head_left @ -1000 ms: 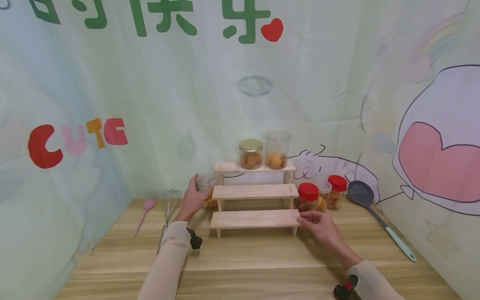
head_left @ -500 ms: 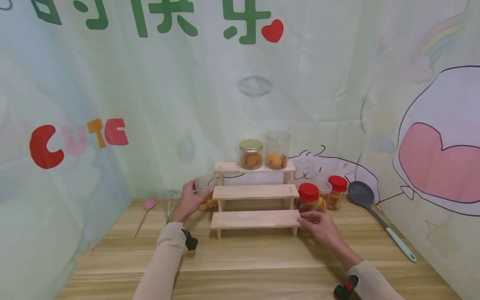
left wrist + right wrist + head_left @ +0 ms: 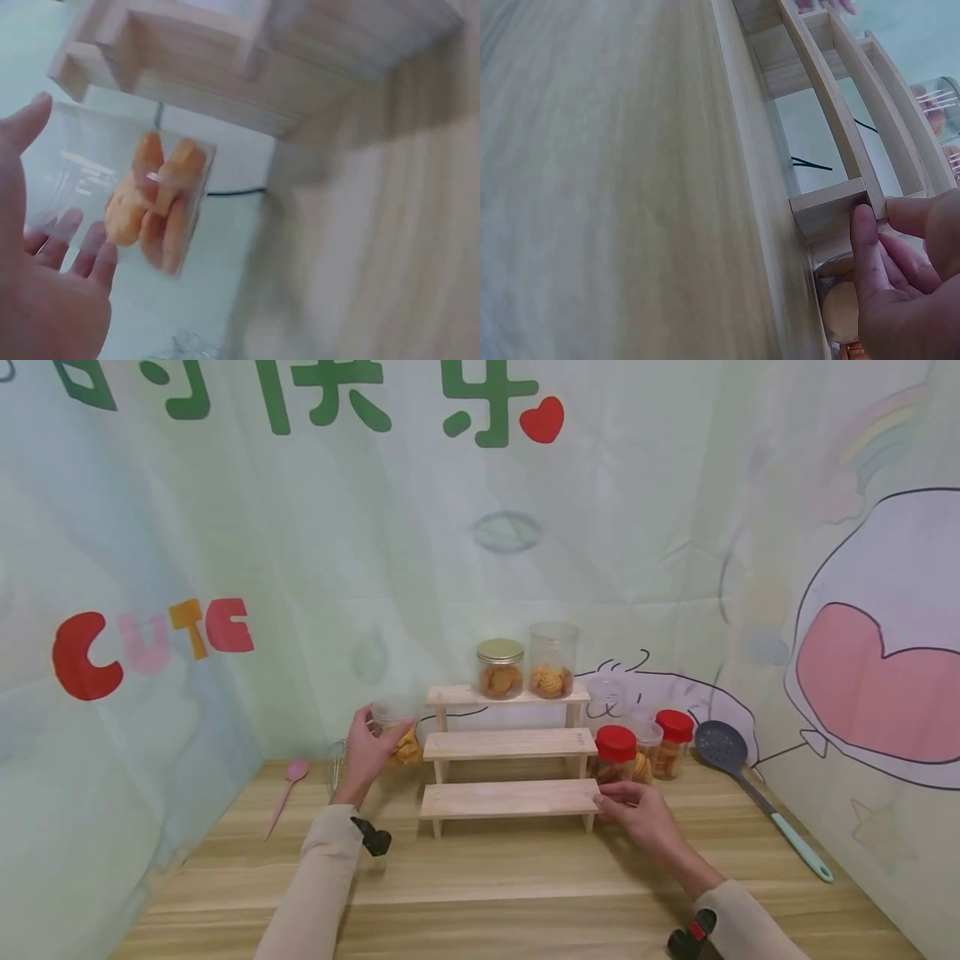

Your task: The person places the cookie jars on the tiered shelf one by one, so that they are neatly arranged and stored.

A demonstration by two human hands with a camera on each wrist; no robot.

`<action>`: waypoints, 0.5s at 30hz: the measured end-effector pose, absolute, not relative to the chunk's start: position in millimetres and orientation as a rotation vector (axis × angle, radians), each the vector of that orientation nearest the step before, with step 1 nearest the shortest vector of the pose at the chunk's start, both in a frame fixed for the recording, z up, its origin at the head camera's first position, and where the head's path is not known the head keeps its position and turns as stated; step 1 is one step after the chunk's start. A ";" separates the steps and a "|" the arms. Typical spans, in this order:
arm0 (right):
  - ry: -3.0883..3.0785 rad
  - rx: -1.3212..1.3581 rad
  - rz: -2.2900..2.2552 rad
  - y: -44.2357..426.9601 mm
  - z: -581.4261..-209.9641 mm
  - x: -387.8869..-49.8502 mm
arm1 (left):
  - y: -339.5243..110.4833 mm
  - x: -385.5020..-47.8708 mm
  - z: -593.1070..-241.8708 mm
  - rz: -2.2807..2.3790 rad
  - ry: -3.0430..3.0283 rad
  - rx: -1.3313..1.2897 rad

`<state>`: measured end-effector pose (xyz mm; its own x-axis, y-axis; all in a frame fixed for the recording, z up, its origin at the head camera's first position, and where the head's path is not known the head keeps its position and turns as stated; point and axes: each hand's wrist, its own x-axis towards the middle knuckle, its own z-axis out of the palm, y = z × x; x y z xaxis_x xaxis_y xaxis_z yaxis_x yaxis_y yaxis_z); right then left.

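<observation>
A clear jar of cookies [image 3: 406,747] is gripped by my left hand [image 3: 367,752], left of the wooden three-step stand [image 3: 510,743]. In the left wrist view the thumb and fingers [image 3: 84,259] lie around the clear jar [image 3: 82,169], cookies at its far end. My right hand [image 3: 641,814] pinches the right end of the lowest step; the right wrist view shows thumb and fingers [image 3: 866,240] at that board's end [image 3: 874,195]. On the top step stand a gold-lidded jar [image 3: 500,668] and a tall clear jar [image 3: 553,660], both with cookies.
Right of the stand are two red-lidded jars [image 3: 617,743] [image 3: 674,742] and clear containers between and behind them. A grey skimmer [image 3: 722,746] with a mint handle lies farther right. At the left are a pink spoon [image 3: 297,770] and a whisk [image 3: 337,764], partly behind my arm.
My left hand has moved left, away from the stand, with the clear cookie jar. My right hand stays on the lowest step's end.
</observation>
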<state>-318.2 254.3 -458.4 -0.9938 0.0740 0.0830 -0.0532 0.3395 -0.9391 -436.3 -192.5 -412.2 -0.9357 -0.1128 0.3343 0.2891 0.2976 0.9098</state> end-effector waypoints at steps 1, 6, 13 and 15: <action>-2.477 -0.018 1.744 254.3 -458.4 -318.3 | -191.8 -436.4 -407.2 -1.670 -2.219 -0.154; -2.476 -0.020 1.732 254.7 -457.2 -317.8 | -186.2 -439.9 -377.1 -1.629 -2.162 -0.152; -2.505 -0.027 1.715 255.1 -455.8 -317.3 | -178.4 -450.5 -342.2 -1.576 -2.062 -0.117; -2.503 -0.025 1.721 254.4 -456.5 -317.3 | -175.4 -452.5 -335.4 -1.564 -2.040 -0.106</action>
<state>-317.3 254.4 -456.5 -0.9945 0.0721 0.0764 -0.0455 0.3593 -0.9321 -452.5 -175.4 -335.4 -0.8392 -0.2676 0.4733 0.3875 0.3163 0.8659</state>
